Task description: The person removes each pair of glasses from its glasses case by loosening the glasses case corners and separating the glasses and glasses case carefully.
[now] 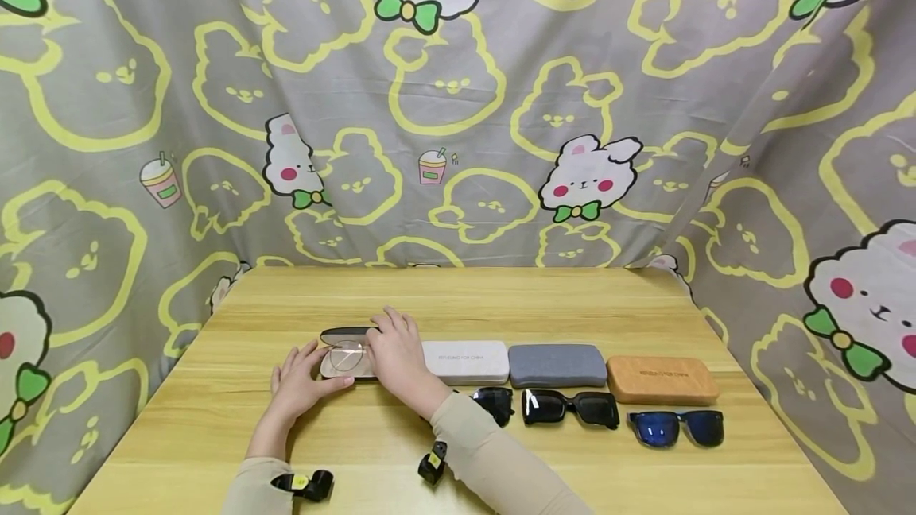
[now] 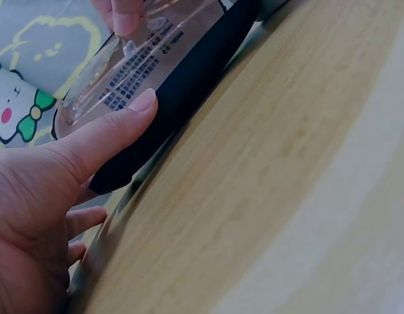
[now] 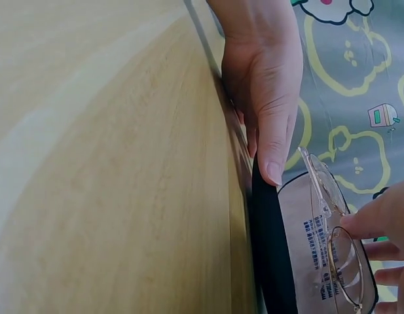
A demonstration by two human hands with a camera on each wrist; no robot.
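Note:
A black eyeglass case with a pale lining lies open at the left of the row, its lid raised at the back. Clear-lens eyeglasses with thin metal rims are inside, over printed blue text. My left hand holds the case's left end, thumb on the front edge. My right hand pinches the eyeglasses near the bridge. Its other fingers are spread toward the lid, and the head view hides the case's right end behind this hand.
Rightward in a row lie a white case, a grey-blue case and an orange-brown case, all closed. Before them are dark sunglasses, black square sunglasses and blue-lensed sunglasses. A patterned curtain surrounds the wooden table.

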